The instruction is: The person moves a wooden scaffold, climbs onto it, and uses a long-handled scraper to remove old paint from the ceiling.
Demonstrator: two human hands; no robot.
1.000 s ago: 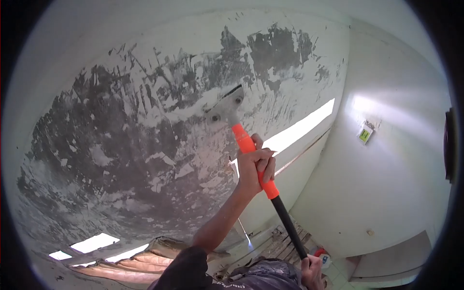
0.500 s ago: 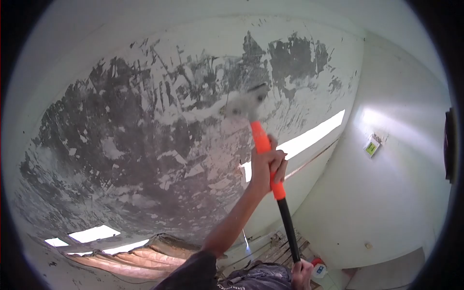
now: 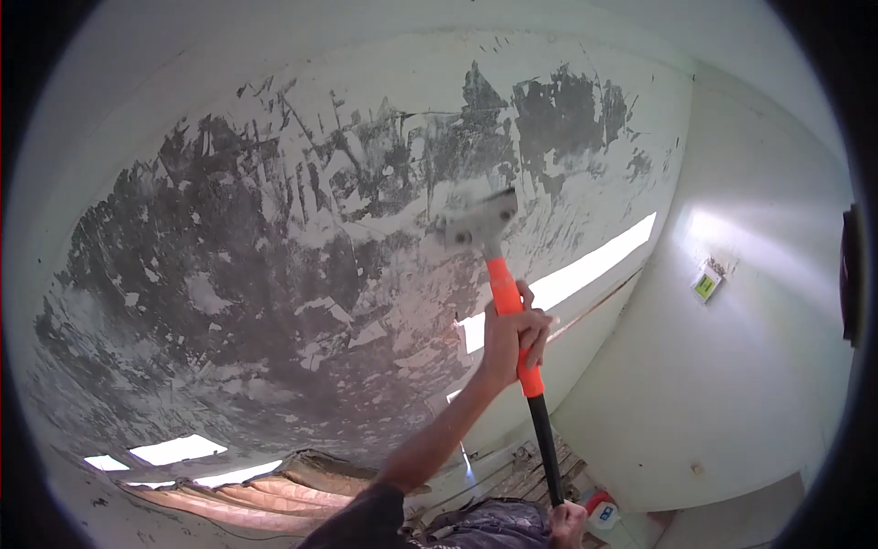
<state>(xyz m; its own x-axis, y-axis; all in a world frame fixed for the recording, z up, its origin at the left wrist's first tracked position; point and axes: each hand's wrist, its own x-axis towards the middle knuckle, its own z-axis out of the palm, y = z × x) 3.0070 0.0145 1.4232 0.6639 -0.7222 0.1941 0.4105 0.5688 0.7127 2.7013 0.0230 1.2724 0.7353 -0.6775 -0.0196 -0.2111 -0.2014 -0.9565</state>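
A long-handled scraper (image 3: 505, 285) runs from the bottom right up to the ceiling. My left hand (image 3: 515, 340) is wrapped round its orange grip, with the arm stretched up from the lower left. Lower down, my right hand (image 3: 567, 520) is closed round the black pole (image 3: 545, 444) near its bottom end. The grey scraper head (image 3: 476, 222), a little blurred, overlaps the ceiling (image 3: 274, 302), where white paint is broken up by large dark grey patches.
Bright window openings (image 3: 594, 265) show beyond the pole and at the lower left. A brownish curtain (image 3: 238, 503) hangs at the lower left. On the right, a pale wall (image 3: 722, 384) carries a small box with a yellow-green label (image 3: 705, 282). Below stands a red-and-white container (image 3: 602, 512).
The scraper head has come down and slightly right in the view, and my left hand has moved the same way with it. My right hand has barely shifted.
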